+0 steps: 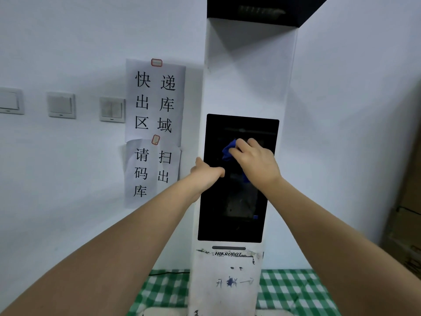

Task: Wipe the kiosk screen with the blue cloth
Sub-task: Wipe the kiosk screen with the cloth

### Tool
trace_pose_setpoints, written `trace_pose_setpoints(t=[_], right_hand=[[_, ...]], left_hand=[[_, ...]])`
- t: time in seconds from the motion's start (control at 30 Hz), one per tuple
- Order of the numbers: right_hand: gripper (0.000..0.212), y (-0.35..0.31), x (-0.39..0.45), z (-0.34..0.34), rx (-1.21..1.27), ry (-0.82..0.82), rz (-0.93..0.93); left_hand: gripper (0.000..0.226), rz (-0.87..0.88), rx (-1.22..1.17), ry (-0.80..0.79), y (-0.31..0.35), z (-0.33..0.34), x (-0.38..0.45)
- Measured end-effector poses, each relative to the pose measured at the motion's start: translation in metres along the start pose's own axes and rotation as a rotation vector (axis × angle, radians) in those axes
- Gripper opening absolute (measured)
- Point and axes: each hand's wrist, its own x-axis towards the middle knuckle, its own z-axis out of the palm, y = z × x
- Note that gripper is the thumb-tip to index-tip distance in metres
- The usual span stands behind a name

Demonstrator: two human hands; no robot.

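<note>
A tall white kiosk (246, 78) stands before me with a black, switched-off screen (234, 213) set in its front. My right hand (256, 163) presses a crumpled blue cloth (228, 150) against the upper part of the screen; the cloth shows at my fingertips and a scrap pokes out under my palm. My left hand (206, 173) grips the kiosk's left edge at the level of the screen, thumb on the glass side, the other fingers hidden behind the edge.
Two paper signs (157, 101) with printed characters are taped to the wall left of the kiosk. Three wall switches (61, 105) sit further left. A green checked cloth (293, 290) covers the surface at the kiosk's base. Brown boxes (407, 213) stand at the right.
</note>
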Motion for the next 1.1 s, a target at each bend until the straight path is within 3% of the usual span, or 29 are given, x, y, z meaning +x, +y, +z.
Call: trace_pose_setpoints(t=[0.1,0.2,0.27,0.4,0.7,0.9,1.1], right_hand=[[0.05,0.016,0.001,-0.005,-0.011,-0.048,0.001],[0.044,0.028,0.005,-0.009,0.028,0.016,0.218],[0.036,0.02,0.001,-0.006,0.045,0.054,0.263],[0.041,0.007,-0.015,0.0,0.0,-0.027,0.041],[0.045,0.035,-0.013,0.005,0.036,0.069,0.168],[0.041,0.042,-0.02,0.006,-0.032,0.048,-0.079],[0.04,0.039,-0.02,0.008,0.063,0.118,0.268]], left_hand=[[0.092,-0.001,-0.019,0.031,0.006,0.007,-0.002],[0.093,-0.01,-0.037,0.045,0.012,0.01,-0.002],[0.093,-0.02,-0.046,0.065,0.012,0.012,-0.001],[0.093,-0.028,-0.056,0.087,0.013,0.023,-0.003],[0.094,-0.062,-0.036,0.124,0.02,0.033,-0.002],[0.094,-0.057,0.01,0.136,0.017,0.033,0.001],[0.096,-0.05,0.045,0.105,0.008,0.026,0.008]])
